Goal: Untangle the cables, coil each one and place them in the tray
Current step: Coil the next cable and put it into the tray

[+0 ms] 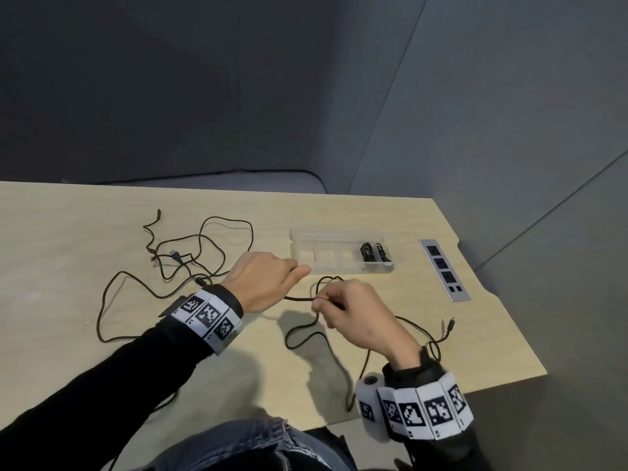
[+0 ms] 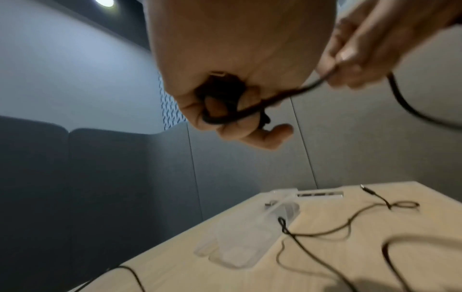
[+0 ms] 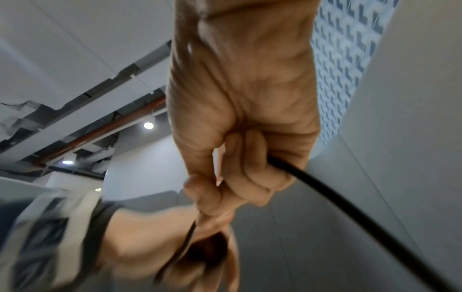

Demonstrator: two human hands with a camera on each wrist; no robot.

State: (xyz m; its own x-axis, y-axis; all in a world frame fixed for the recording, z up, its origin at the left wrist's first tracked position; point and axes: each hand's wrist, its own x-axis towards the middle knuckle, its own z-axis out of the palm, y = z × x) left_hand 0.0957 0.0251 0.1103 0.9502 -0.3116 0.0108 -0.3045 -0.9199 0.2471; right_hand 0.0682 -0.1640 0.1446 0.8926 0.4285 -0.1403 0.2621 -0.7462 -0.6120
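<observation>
The left hand (image 1: 263, 283) is hovering above the table (image 1: 68, 239) with its fingers curled tight around a black cable (image 1: 299, 298); in the left wrist view a loop of that cable is wrapping around the curled fingers (image 2: 215, 106), and a connector end is tucked into the palm. The right hand (image 1: 353, 314) is sitting just beside the left, slightly nearer the person, pinching the same cable between thumb and forefinger while the other fingers are folding in around it. In the right wrist view the cable is running out of the right fist (image 3: 252, 164) and down past the camera. A short stretch of cable is spanning the gap between the two hands.

Below the right hand, the rest of this cable is trailing in loose curves across the table, its plug (image 1: 452, 321) lying out past the right wrist. Beyond the left hand, a second cable (image 1: 204, 253) is lying sprawled in a tangle. Just beyond both hands, the clear tray (image 1: 306, 237) is holding two coiled cables (image 1: 373, 129) in its right-end compartment. A power strip (image 1: 443, 270) is sitting further right.
</observation>
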